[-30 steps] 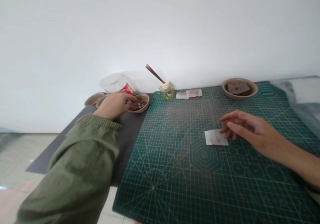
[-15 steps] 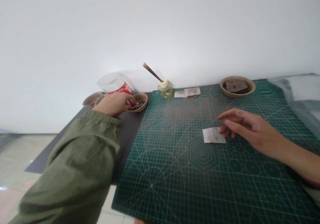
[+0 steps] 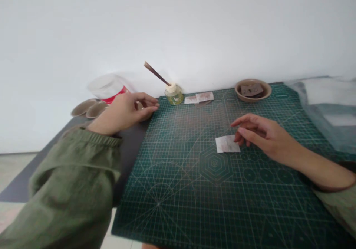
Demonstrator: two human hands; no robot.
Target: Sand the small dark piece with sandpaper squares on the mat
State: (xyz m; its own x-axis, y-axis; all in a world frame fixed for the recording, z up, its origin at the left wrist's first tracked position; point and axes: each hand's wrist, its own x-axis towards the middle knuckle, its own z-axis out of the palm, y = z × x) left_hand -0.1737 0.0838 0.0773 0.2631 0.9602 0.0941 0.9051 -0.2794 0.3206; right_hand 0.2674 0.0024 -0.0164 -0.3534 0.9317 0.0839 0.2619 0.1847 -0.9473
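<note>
My left hand (image 3: 126, 110) reaches over the brown bowl at the left edge of the green cutting mat (image 3: 172, 174), hiding most of that bowl. Its thumb and fingertips come close together; whatever they may hold cannot be made out. On the right, my right hand (image 3: 261, 134) hovers low over the mat, fingers loosely bent and apart, holding nothing visible. Its fingertips are at the right edge of a small white paper piece (image 3: 226, 144), and I cannot tell whether they touch it.
Along the wall stand a small jar (image 3: 174, 94) with thin sticks, two printed paper pieces (image 3: 204, 97) and a bowl (image 3: 253, 97) of brown pieces. At left lie a clear plastic jar (image 3: 107, 87) with a red label and two bowls (image 3: 83, 108). A plastic bag (image 3: 325, 104) covers the right corner.
My left hand has lifted out of the bowl of small pieces, and its fingers now extend toward the mat edge. The view has shifted slightly. My right hand keeps its pose by the paper.
</note>
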